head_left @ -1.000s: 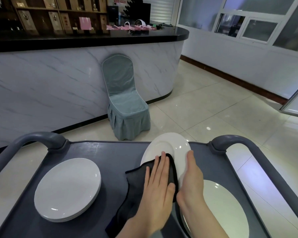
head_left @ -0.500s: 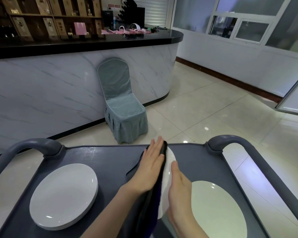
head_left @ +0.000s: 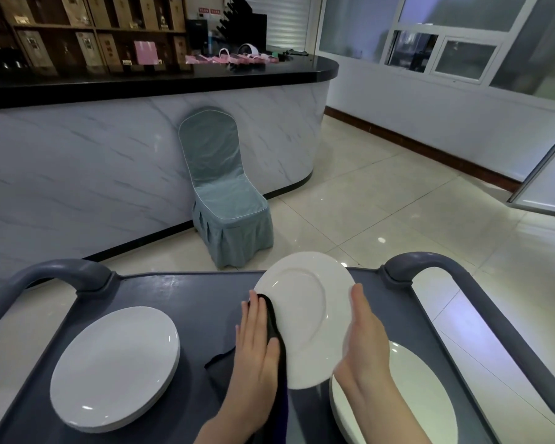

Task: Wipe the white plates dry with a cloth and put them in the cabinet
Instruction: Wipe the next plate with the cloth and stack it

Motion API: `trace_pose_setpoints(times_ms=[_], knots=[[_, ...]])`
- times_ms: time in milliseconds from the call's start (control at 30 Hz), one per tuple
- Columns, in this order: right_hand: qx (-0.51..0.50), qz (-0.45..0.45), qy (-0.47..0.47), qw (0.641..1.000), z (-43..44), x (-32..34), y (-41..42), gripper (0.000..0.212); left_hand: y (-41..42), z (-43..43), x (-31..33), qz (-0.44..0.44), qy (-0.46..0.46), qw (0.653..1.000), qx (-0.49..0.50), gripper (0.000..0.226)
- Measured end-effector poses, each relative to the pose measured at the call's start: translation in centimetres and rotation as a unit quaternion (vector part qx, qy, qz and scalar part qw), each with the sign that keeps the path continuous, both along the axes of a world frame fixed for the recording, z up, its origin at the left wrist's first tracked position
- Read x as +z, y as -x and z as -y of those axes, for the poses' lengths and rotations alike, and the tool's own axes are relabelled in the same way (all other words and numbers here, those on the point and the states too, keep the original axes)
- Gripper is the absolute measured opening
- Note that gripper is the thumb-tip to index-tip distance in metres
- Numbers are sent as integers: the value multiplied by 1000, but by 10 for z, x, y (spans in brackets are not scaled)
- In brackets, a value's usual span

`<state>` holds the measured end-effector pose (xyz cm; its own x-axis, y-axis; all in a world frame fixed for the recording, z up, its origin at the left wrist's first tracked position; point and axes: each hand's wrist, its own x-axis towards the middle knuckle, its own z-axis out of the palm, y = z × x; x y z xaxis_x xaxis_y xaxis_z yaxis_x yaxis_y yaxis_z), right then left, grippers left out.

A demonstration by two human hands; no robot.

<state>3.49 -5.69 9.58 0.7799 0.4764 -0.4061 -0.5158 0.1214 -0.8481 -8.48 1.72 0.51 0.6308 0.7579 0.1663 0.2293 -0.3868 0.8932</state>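
Observation:
A white plate (head_left: 305, 312) is held tilted above the grey cart between my two hands, its underside ring facing me. My left hand (head_left: 257, 347) lies flat on a dark cloth (head_left: 274, 328) pressed to the plate's left edge; the cloth hangs down below the wrist. My right hand (head_left: 364, 341) grips the plate's right rim. A stack of white plates (head_left: 114, 366) sits on the cart's left side. Another white plate (head_left: 420, 395) lies at the right, partly hidden by my right arm.
The grey cart tray (head_left: 186, 293) has curved handles at the left (head_left: 55, 274) and right (head_left: 436, 267). Beyond it stand a chair in a blue-grey cover (head_left: 225, 200), a marble-fronted counter (head_left: 109, 161) with a black top, and tiled floor (head_left: 382, 200).
The plate has been turned from edge-on to broad face toward me. My left hand and cloth slid from across it to its left edge, and my right hand moved out to the right rim.

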Motion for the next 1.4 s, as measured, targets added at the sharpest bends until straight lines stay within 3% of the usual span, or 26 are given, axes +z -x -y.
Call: trace_pose_setpoints(times_ms=[167, 267, 400, 500, 700, 867, 1000, 1133, 1267, 1400], knots=[[29, -18, -15, 999, -12, -4, 11, 37, -10, 23, 24, -73, -214, 974, -27, 64], [51, 12, -4, 999, -15, -11, 18, 38, -26, 11, 42, -142, -245, 957, -58, 64], [64, 12, 13, 998, -15, -14, 26, 39, -39, -8, 59, -143, -269, 946, -108, 58], [67, 29, 30, 997, -15, -12, 27, 36, -39, -19, 57, -117, -247, 953, -132, 54], [86, 53, 72, 992, -8, -21, 35, 34, -40, -54, 44, -93, -65, 990, -84, 49], [60, 79, 69, 993, -2, -5, 17, 42, -21, -57, 13, -96, 38, 994, -17, 49], [50, 82, 49, 994, -3, 4, 7, 35, -10, -12, -3, -64, 33, 997, 0, 55], [40, 66, 51, 996, -5, -2, 7, 40, -16, 23, 8, -66, -41, 997, -5, 60], [47, 50, 52, 996, -5, -15, 20, 37, -18, 12, 30, -77, -107, 987, -91, 60], [41, 21, 28, 999, -8, -13, 17, 40, -17, -11, 40, -87, -95, 987, -92, 60]])
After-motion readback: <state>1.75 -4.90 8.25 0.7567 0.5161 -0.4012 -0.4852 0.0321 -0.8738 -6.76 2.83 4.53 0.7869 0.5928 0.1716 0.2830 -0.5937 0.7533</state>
